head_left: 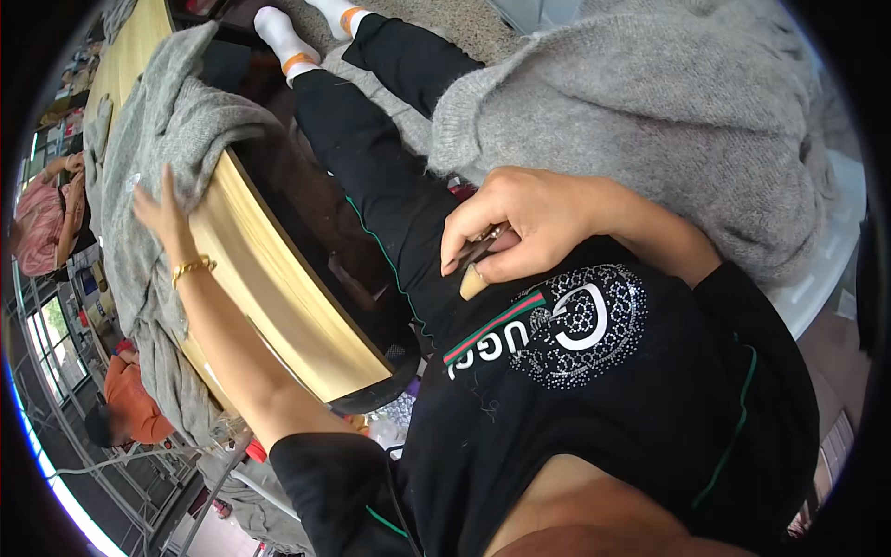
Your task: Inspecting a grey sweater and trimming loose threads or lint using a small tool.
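My left hand (163,218) reaches out over a grey knitted garment (186,116) draped across a pale wooden tabletop (269,278). Its fingers are spread and lie against the knit, near a small white spot on it. A gold bracelet (193,269) circles that wrist. In front of my body, my right hand (534,218) is closed around a small dark metal tool (484,245); fingers hide most of it, so its kind cannot be made out. A tan cover (473,282) sits at a fingertip of this hand.
A large pile of grey knitwear (640,121) lies to my right, beside a pale plastic bin (826,251). My legs (362,148) stretch out beyond the table edge. Other people, in a pink top (42,223) and an orange top (135,399), are at the far left.
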### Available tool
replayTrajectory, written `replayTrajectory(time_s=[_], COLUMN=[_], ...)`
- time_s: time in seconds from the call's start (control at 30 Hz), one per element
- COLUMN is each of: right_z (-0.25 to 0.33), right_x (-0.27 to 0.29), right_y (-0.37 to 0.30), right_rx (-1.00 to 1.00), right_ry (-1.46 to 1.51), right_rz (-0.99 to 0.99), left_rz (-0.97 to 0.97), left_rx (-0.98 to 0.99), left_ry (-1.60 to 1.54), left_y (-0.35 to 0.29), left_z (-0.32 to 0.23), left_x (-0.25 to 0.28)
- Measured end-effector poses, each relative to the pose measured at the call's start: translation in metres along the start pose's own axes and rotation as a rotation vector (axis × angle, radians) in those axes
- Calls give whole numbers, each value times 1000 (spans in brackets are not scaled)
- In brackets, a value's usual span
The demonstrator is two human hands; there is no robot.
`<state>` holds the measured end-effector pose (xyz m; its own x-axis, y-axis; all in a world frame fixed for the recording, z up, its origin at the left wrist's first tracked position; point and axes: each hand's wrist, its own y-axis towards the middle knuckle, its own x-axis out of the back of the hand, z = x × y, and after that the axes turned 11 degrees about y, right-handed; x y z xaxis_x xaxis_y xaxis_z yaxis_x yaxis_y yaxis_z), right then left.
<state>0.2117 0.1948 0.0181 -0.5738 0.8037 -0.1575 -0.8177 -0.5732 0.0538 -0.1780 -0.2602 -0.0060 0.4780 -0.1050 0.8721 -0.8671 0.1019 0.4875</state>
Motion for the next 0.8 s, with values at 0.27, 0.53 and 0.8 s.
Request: replayTrajectory(time_s=[0.27, 0.53, 0.8], right_z=[-14, -9, 23], right_x=[4, 22, 7], right_y=[-7, -17, -22], right_rx=[-71, 25, 277], right_ry=[9, 67, 338], right_rz=[-94, -324, -389], left_rz=[289, 214, 464], left_rx=[-174, -36, -823], left_ry=[280, 607, -877], left_y=[29, 19, -158], left_z=[43, -19, -423], left_x=[-52, 10, 56])
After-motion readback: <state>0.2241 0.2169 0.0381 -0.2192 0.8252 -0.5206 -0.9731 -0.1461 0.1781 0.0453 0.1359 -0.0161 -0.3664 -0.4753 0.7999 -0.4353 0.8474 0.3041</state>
